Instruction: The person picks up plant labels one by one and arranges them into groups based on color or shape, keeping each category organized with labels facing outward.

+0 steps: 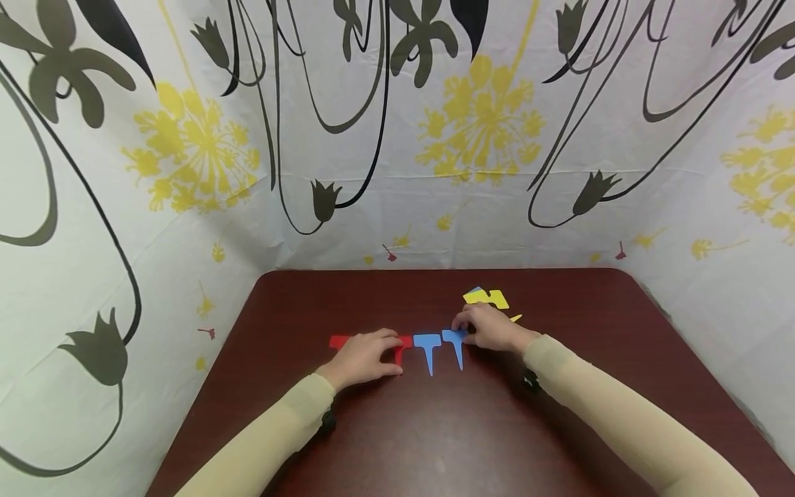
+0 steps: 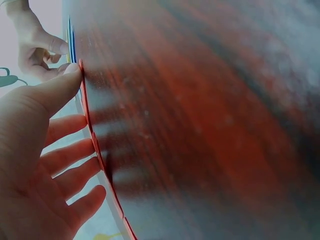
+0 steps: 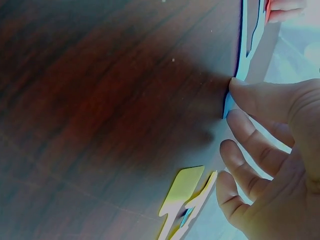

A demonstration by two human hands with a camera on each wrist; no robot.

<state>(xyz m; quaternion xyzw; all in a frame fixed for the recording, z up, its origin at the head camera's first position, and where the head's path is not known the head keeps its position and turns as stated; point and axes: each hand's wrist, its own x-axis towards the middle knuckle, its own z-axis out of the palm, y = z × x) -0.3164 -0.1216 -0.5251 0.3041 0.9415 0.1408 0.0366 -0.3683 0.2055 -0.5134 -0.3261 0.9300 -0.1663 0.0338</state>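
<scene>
Flat T-shaped plant labels lie in a row on the table. My left hand (image 1: pixel 366 357) rests over the red ones, fingertips on the head of a red label (image 1: pixel 406 342) and thumb by its stem tip; another red label (image 1: pixel 338 341) sticks out to its left, partly hidden. Just right of them lies a blue label (image 1: pixel 427 341), stem toward me. At the row's right end, my right hand (image 1: pixel 493 328) pinches the head of a second blue label (image 1: pixel 458 353), slightly tilted. Its thumb and fingertips meet the blue edge (image 3: pixel 228 106) in the right wrist view.
Yellow labels (image 1: pixel 477 297) lie loosely behind my right hand, with a bit of blue under them; a yellow label (image 3: pixel 184 187) also shows beside the fingers in the right wrist view. A patterned cloth (image 1: pixel 397 152) hangs around the dark red-brown table (image 1: pixel 435 442).
</scene>
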